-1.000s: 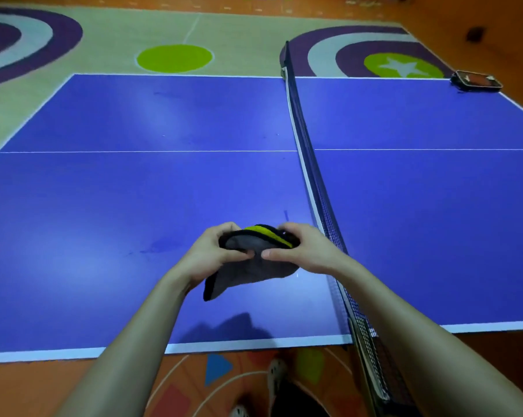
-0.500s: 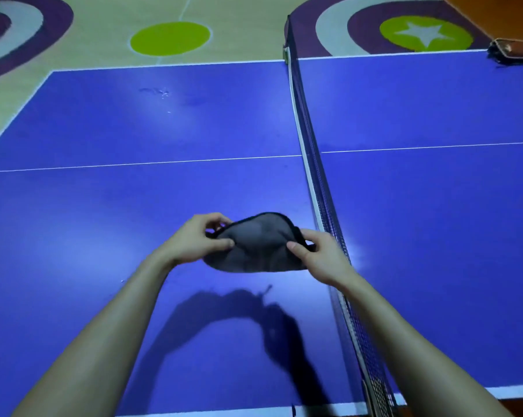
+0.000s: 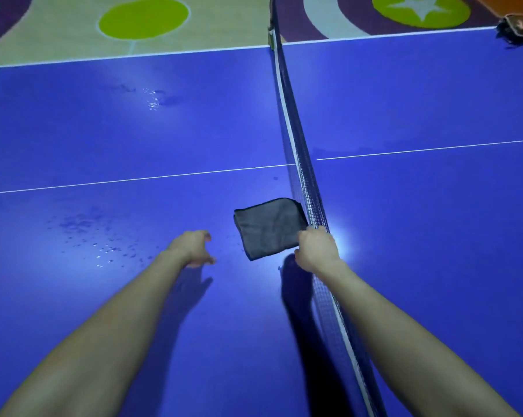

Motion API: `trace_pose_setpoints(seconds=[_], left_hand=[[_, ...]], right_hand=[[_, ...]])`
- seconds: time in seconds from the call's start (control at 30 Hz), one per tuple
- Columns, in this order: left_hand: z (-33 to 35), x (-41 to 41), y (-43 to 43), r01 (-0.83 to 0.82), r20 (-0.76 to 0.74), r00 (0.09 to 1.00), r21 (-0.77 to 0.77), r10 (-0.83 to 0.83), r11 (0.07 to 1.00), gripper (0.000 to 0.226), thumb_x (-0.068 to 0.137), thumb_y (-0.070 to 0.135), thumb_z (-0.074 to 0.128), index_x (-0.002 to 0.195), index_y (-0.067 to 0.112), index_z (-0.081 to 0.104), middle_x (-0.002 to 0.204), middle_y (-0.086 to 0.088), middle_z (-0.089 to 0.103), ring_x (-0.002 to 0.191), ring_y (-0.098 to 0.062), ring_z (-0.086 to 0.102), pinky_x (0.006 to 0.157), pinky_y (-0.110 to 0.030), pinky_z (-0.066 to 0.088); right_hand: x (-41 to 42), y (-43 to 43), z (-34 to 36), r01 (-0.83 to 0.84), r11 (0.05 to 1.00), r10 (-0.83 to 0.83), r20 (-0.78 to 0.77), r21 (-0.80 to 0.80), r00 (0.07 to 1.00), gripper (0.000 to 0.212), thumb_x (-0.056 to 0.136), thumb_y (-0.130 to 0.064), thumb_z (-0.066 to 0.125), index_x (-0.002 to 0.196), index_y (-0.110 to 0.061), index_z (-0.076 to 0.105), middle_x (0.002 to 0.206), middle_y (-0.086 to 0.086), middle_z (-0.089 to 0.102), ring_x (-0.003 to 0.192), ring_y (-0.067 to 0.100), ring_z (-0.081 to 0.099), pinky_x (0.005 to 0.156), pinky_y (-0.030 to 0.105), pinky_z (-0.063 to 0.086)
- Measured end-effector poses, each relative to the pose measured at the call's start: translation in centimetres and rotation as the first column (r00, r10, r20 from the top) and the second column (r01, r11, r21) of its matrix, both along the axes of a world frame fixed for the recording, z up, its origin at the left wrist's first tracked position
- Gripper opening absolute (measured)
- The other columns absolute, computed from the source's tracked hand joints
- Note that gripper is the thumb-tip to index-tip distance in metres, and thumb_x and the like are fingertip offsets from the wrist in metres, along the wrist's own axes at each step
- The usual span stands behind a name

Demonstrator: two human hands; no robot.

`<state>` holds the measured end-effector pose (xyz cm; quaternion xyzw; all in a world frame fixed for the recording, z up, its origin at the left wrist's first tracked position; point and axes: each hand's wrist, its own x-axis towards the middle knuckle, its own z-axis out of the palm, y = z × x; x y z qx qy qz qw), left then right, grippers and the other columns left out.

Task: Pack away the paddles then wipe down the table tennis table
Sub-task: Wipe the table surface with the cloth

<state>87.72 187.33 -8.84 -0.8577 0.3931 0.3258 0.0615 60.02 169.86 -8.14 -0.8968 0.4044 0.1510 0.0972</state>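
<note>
The net (image 3: 302, 164) is the one real barrier here: it stands upright across the table (image 3: 419, 236), and the right hand (image 3: 317, 248) is tight against it, gripping the near corner of the cloth (image 3: 269, 228), which lies flat just beside the mesh. Left of the net the blue surface runs flat and open around the left hand (image 3: 191, 248), with only wet patches (image 3: 103, 248) on it. A dark case (image 3: 520, 28) sits on the far right corner, well apart.

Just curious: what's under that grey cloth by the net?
The grey cloth lies flat on the blue table. Anything beneath it, like water drops, is covered. The right hand holds its edge.
</note>
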Motion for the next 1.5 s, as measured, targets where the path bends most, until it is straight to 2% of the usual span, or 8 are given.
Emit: trace_pose_setpoints(seconds=[0.2, 0.27, 0.33, 0.43, 0.63, 0.93, 1.27, 1.5], left_hand=[[-4.4, 1.7, -1.3, 0.090, 0.046, 0.995, 0.055, -0.093, 0.994, 0.101, 0.069, 0.048, 0.093, 0.154, 0.026, 0.042, 0.142, -0.007, 0.051, 0.129, -0.031, 0.058, 0.101, -0.044, 0.055], [-4.7, 2.4, -2.3, 0.116, 0.058, 0.991, 0.034, -0.117, 0.993, 0.107, 0.066, 0.055, 0.090, 0.155, 0.029, 0.037, 0.149, -0.006, 0.044, 0.136, -0.032, 0.050, 0.103, -0.047, 0.054], [-5.5, 2.8, -3.3, 0.118, 0.091, 0.989, -0.047, -0.114, 0.992, 0.098, 0.078, 0.061, 0.078, 0.159, 0.030, 0.033, 0.164, -0.008, 0.033, 0.148, -0.032, 0.040, 0.113, -0.048, 0.047], [-7.5, 3.0, -4.3, 0.140, 0.256, 0.964, -0.238, -0.077, 0.961, 0.067, 0.104, 0.052, 0.053, 0.162, 0.025, 0.037, 0.169, -0.012, 0.032, 0.154, -0.034, 0.033, 0.121, -0.050, 0.036], [-11.2, 1.6, -4.3, 0.209, 0.449, 0.892, -0.489, 0.039, 0.847, 0.048, 0.110, 0.040, 0.043, 0.152, 0.020, 0.054, 0.157, -0.016, 0.047, 0.147, -0.036, 0.041, 0.120, -0.053, 0.032], [-12.0, 1.5, -4.0, 0.183, 0.448, 0.885, -0.589, 0.130, 0.787, 0.049, 0.108, 0.039, 0.047, 0.153, 0.021, 0.057, 0.162, -0.013, 0.045, 0.154, -0.033, 0.036, 0.124, -0.054, 0.028], [-11.3, 0.9, -4.2, 0.162, 0.448, 0.883, -0.569, 0.138, 0.806, 0.052, 0.110, 0.042, 0.040, 0.155, 0.022, 0.055, 0.164, -0.013, 0.042, 0.154, -0.033, 0.035, 0.125, -0.053, 0.026], [-11.2, 0.8, -4.3, 0.165, 0.456, 0.879, -0.568, 0.142, 0.806, 0.052, 0.108, 0.041, 0.043, 0.156, 0.022, 0.054, 0.164, -0.013, 0.041, 0.155, -0.034, 0.034, 0.127, -0.052, 0.024]], right_hand=[[6.9, -2.1, -4.3, -0.142, 0.963, 0.217, 0.347, -0.229, 0.912, 0.011, 0.090, -0.017, 0.075, 0.101, -0.014, 0.075, 0.111, 0.012, 0.071, 0.121, 0.039, 0.063, 0.102, 0.052, 0.050], [8.5, -2.9, -6.2, -0.251, 0.953, 0.296, 0.332, -0.171, 0.895, 0.033, 0.101, -0.033, 0.070, 0.130, -0.018, 0.071, 0.145, 0.010, 0.064, 0.152, 0.035, 0.047, 0.126, 0.056, 0.036], [9.1, -2.9, -8.8, -0.321, 0.943, 0.333, 0.294, -0.092, 0.896, 0.064, 0.108, -0.058, 0.054, 0.164, -0.028, 0.047, 0.178, 0.005, 0.032, 0.169, 0.026, 0.016, 0.135, 0.060, 0.015], [8.2, -1.8, -12.0, -0.319, 0.945, 0.327, 0.237, -0.074, 0.915, 0.077, 0.110, -0.074, 0.022, 0.176, -0.034, 0.013, 0.185, 0.000, -0.003, 0.169, 0.016, -0.013, 0.135, 0.060, 0.003], [9.0, -2.4, -12.4, -0.268, 0.954, 0.295, 0.255, -0.137, 0.921, 0.076, 0.109, -0.076, 0.025, 0.175, -0.040, 0.013, 0.184, -0.004, -0.003, 0.169, 0.015, -0.011, 0.136, 0.059, 0.000], [21.5, -16.6, -12.1, -0.004, 0.994, 0.035, 0.277, -0.112, 0.960, 0.085, 0.100, -0.085, 0.016, 0.174, -0.044, 0.013, 0.184, 0.004, -0.010, 0.170, 0.024, -0.014, 0.133, 0.063, -0.012], [1.9, 1.8, -11.0, -0.101, 0.991, 0.125, 0.302, -0.092, 0.945, 0.082, 0.102, -0.079, 0.046, 0.173, -0.045, 0.021, 0.184, 0.005, -0.004, 0.170, 0.027, -0.008, 0.132, 0.072, 0.002], [8.7, -8.5, -12.3, -0.113, 0.977, 0.155, 0.242, -0.179, 0.958, 0.081, 0.099, -0.089, 0.030, 0.171, -0.054, 0.015, 0.184, 0.006, -0.004, 0.170, 0.026, -0.008, 0.132, 0.069, 0.002]])
